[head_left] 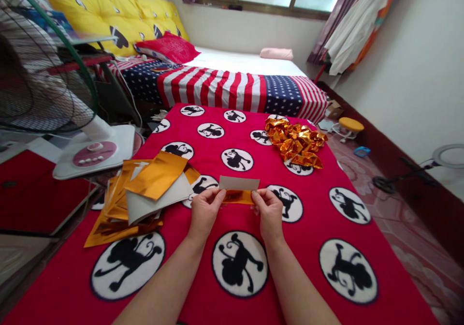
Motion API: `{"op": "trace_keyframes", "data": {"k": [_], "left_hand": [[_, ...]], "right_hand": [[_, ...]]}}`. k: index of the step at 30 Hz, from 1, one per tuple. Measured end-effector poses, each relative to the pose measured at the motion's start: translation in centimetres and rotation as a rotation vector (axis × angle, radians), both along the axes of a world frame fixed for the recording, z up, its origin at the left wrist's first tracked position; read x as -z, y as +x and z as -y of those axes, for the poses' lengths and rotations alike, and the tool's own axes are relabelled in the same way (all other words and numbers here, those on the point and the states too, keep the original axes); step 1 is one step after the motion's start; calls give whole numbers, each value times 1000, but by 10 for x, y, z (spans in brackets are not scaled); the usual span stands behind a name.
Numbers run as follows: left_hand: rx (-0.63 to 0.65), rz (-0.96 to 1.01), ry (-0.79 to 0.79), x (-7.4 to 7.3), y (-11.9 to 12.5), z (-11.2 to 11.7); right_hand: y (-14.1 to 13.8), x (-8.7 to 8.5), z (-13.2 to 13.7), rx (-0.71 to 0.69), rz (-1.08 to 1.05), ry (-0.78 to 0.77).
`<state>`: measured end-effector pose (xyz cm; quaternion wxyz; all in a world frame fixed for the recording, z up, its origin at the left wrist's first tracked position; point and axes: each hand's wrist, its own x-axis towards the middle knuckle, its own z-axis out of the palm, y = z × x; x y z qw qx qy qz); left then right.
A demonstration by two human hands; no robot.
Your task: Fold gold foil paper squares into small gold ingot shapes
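Between my two hands is a sheet of gold foil paper, partly folded, with its grey-white back showing along the upper strip. My left hand pinches its left edge between thumb and fingers. At the right edge, my right hand grips it the same way. To the left lies a loose stack of gold foil sheets, some with the pale side up. Farther off at the right sits a heap of folded gold foil pieces.
A red cloth with black monkey figures in white circles covers the table. On the left stands an electric fan. Behind the table is a bed with a striped, starred cover. A yellow-topped stool is on the floor at right.
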<state>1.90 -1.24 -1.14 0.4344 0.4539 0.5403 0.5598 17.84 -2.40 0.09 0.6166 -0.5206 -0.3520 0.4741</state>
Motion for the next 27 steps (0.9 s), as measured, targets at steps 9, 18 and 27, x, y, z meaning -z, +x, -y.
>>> {"op": "trace_keyframes", "data": {"k": [9,18,27], "left_hand": [[-66,-535,102,-10,-1,2],[-54,-985,90,-9,-2,1],[-107,-1033,33,-15,4,3]], "right_hand": [[6,5,-2,23,404,10],[10,13,-14,56,994,44],[7,8,-16,70,1070,-21]]}}
